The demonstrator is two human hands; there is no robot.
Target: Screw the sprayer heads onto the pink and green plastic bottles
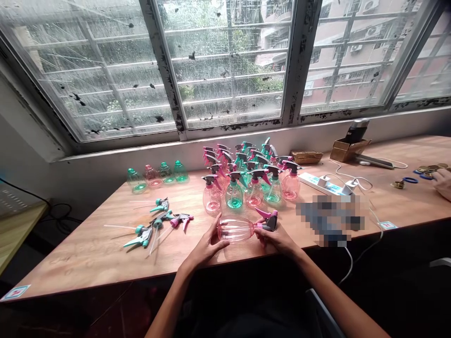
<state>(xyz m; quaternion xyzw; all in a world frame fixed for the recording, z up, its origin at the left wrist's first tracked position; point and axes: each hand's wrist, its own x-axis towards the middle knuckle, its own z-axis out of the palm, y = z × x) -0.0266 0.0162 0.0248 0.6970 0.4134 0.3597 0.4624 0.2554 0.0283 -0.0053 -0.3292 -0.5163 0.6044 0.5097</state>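
A pink clear spray bottle (237, 228) lies on its side near the front edge of the wooden table (88, 253), its grey and pink trigger head (268, 219) pointing right. My left hand (205, 246) cups the bottle's round base with curled fingers. My right hand (276, 237) grips the neck just under the trigger head. Behind the bottle stands a cluster of assembled pink and green spray bottles (248, 180).
Loose trigger heads with dip tubes (155, 223) lie to the left. Several headless bottles (157, 175) stand at the back left. A power strip (326, 184), cables and a cardboard box (348, 148) sit to the right. Another person's hand (444, 183) shows at the far right edge.
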